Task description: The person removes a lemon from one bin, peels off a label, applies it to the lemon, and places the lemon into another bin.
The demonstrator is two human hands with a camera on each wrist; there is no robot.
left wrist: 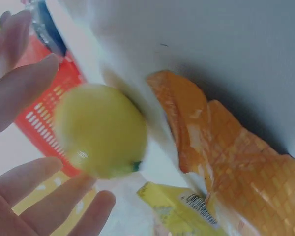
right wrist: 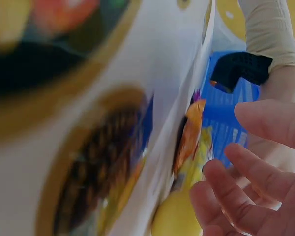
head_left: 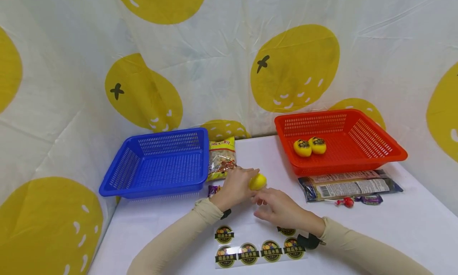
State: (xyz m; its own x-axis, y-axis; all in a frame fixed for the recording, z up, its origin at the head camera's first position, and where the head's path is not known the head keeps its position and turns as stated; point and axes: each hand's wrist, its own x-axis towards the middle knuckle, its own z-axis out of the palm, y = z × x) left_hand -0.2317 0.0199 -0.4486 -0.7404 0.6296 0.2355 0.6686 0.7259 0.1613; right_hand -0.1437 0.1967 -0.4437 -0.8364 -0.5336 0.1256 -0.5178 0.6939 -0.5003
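Near the middle of the table is a yellow lemon (head_left: pixel 258 182), its dark green tip showing in the left wrist view. My left hand (head_left: pixel 237 188) is beside it with fingers extended; in the left wrist view the fingertips (left wrist: pixel 88 183) reach the edge of the lemon (left wrist: pixel 101 130). My right hand (head_left: pixel 277 209) hovers just nearer, its fingers loosely bent and nothing between them. Under the forearms lies a clear sheet of round black-and-gold stickers (head_left: pixel 248 252). Two more lemons (head_left: pixel 302 148), each bearing a dark sticker, sit in the red basket (head_left: pixel 372 163).
A blue basket (head_left: pixel 154 189) stands at the back left. Beside it lies a yellow-topped food bag (head_left: pixel 222 157), with an orange wrapper (left wrist: pixel 246 157) near the lemon. In front of the red basket are a flat dark packet (head_left: pixel 343 187), a red lollipop (head_left: pixel 346 202) and a purple-wrapped candy (head_left: pixel 371 199).
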